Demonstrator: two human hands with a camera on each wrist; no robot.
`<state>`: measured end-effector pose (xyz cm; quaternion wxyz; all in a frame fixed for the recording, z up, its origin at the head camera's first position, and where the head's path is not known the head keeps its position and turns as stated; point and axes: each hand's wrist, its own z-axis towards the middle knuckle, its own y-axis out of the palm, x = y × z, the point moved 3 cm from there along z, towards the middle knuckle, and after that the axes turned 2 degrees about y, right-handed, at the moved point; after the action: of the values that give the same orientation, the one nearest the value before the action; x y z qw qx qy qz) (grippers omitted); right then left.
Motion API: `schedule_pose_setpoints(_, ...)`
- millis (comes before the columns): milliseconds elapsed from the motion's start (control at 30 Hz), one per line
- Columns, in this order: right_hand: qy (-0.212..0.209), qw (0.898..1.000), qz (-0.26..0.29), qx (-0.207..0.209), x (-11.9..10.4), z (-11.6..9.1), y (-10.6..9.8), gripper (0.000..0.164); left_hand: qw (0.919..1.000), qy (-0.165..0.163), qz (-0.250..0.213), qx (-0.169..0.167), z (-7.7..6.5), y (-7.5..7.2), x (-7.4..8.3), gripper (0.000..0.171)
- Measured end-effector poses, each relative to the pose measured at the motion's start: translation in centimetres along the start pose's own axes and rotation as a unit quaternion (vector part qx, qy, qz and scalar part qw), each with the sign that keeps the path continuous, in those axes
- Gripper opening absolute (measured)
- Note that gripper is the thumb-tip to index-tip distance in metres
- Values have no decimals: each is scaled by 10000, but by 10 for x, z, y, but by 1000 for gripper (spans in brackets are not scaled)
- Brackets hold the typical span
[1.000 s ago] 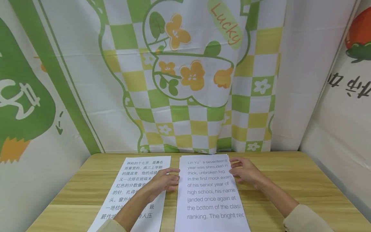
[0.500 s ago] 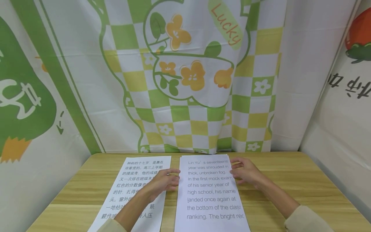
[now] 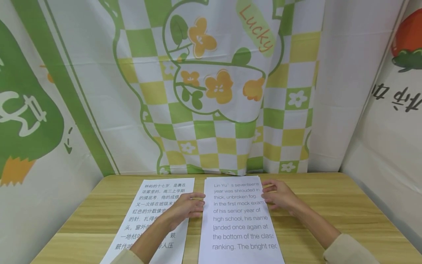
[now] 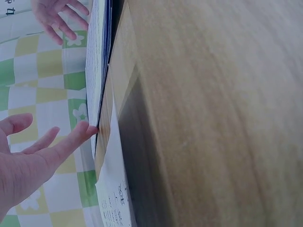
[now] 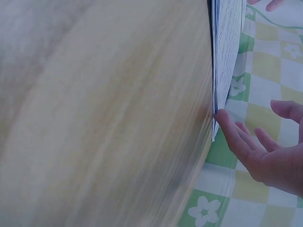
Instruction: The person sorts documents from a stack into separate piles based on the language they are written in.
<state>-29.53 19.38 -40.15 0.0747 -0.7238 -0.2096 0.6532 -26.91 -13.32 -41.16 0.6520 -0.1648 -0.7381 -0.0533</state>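
Between the 2 hands lay a stack of printed paper, its long sides running back toward the wearer. The left hand had its fingers extended and spread, pinching nothing, with a fingertip against the stack's left edge. The right hand was likewise spread, thumb apart, a fingertip touching the right edge near the far corner. Several layers showed along that side, and at the far end a lower sheet peeped slightly past the top page.

Under the left wrist, in the head view, was a page of Chinese text; a narrow strip of wood separated it from the stack. Outward from the right hand, the tabletop ran on to its right edge. Just beyond the fingertips came the table's far edge, with a checked curtain behind it.
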Motion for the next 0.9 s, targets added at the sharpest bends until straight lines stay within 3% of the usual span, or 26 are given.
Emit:
schedule_pose_setpoints(333,-93,10000,-16,19,-2,-2,2,56,9999,3,-75,-132,-2,0,-1,50)
schedule_pose_setpoints(900,-178,9998,-88,29,-5,-5,4,55,9998,-70,-186,-6,-4,1,-1,49)
